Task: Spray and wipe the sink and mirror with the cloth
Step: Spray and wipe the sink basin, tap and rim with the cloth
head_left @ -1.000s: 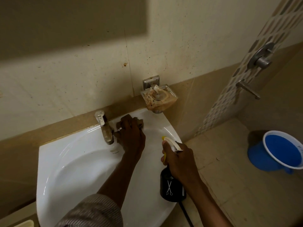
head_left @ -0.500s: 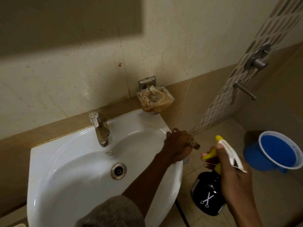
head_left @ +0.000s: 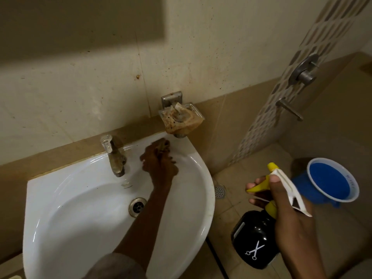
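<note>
We see the left hand (head_left: 159, 164) clenched on a brownish cloth (head_left: 163, 145), pressing it to the back ledge of the white sink (head_left: 80, 208), just right of the tap (head_left: 113, 156). Right of the sink, off its rim, the right hand (head_left: 289, 214) grips the black spray bottle (head_left: 254, 242), fingers curled around its yellow trigger.

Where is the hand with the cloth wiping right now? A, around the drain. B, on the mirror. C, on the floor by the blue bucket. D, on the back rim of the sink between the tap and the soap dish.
D: the left hand presses the cloth on the sink rim, between tap and soap dish.
</note>
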The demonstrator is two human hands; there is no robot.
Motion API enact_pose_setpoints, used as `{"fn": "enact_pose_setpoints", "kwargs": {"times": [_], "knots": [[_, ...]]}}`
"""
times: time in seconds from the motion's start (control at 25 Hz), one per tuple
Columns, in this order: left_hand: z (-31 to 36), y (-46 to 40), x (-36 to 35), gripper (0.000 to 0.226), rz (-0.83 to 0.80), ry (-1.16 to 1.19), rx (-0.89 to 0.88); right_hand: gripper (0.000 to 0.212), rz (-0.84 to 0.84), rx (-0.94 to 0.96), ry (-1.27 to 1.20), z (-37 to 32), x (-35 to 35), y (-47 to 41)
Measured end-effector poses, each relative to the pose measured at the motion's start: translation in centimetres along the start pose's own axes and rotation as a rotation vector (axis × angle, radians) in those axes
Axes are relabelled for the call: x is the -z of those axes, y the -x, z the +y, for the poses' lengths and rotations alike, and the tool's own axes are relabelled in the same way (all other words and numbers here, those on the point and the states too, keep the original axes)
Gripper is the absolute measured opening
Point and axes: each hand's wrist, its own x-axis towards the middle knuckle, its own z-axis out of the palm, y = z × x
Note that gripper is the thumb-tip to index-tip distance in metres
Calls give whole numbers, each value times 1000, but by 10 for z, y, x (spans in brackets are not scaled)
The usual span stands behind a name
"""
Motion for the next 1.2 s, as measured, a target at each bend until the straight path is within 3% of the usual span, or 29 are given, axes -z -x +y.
{"fn": "enact_pose_setpoints", "kwargs": {"times": [0.08, 0.12, 0.24, 0.48, 0.6, 0.68, 0.76, 0.92, 1.0, 1.08, 1.2], "knots": [[-13, -11, -4, 32, 2, -401, -157, 32, -30, 49, 43, 3, -2, 10], [-17, -9, -11, 32, -61, -482, -240, 29, -43, 60, 53, 5, -2, 13], [-18, 26, -34, 35, -349, -391, -275, 21, -30, 52, 47, 5, 1, 17], [-26, 105, -23, 18, -604, -218, -314, 33, -3, 52, 17, 2, 17, 20], [-23, 125, 12, 27, -709, -154, -358, 41, -13, 52, 45, 4, 25, 22], [-20, 138, 43, 30, -831, -220, -407, 41, -24, 61, 65, 4, 28, 26], [-22, 149, 76, 11, -921, -307, -448, 38, -53, 75, 75, 4, 28, 31], [-39, 162, 159, 22, -1036, -555, -467, 33, -172, 49, 102, 13, 21, 46], [-53, 158, 212, 22, -1013, -670, -398, 35, -226, 0, 138, 25, 17, 54], [-59, 140, 260, 20, -929, -737, -182, 38, -274, -60, 156, 38, 8, 60], [-45, 95, 273, 8, -861, -454, 96, 38, -325, -119, 146, 52, -17, 62]]}}
